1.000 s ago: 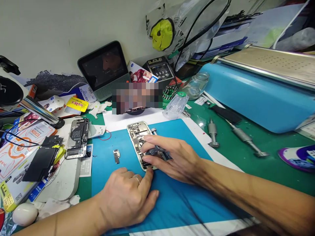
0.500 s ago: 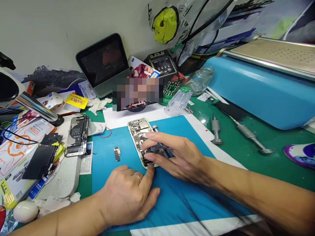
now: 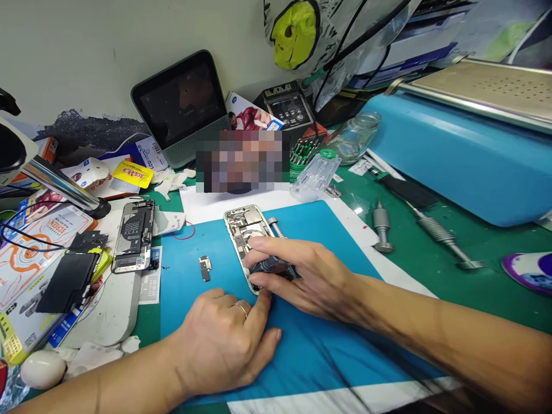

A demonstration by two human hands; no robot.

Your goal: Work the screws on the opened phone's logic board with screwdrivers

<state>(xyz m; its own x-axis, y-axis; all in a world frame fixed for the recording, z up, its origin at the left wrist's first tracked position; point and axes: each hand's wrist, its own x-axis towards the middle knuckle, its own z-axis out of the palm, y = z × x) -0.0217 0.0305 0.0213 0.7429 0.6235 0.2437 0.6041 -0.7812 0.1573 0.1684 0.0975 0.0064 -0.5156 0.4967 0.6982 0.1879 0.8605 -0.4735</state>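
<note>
An opened phone [image 3: 244, 227] with bare inner parts lies on the blue mat [image 3: 190, 328]. My left hand [image 3: 228, 339] is loosely curled, and its index fingertip presses on the phone's lower edge; the thumb stays off it. Over the phone's lower half, my right hand [image 3: 306, 276] has its fingers bent round a dark object [image 3: 273, 264] whose kind is partly hidden. Behind those fingers a metal screwdriver [image 3: 276, 226] lies beside the phone, mostly covered. To the left of the phone rests a small metal-and-black phone part [image 3: 205, 267].
A second opened phone [image 3: 134, 236] lies at left, near a lamp pole [image 3: 64, 184] and boxes. Two screwdrivers [image 3: 382, 227] [image 3: 444, 238] lie at right. A bit holder [image 3: 302, 150], clear plastic case [image 3: 317, 175] and glass jar [image 3: 357, 135] stand behind; a blue machine [image 3: 457, 161] stands right.
My right hand has shifted slightly, and its fingers sit a little lower and closer together over the phone. The view has tilted a little. My left hand has barely moved.
</note>
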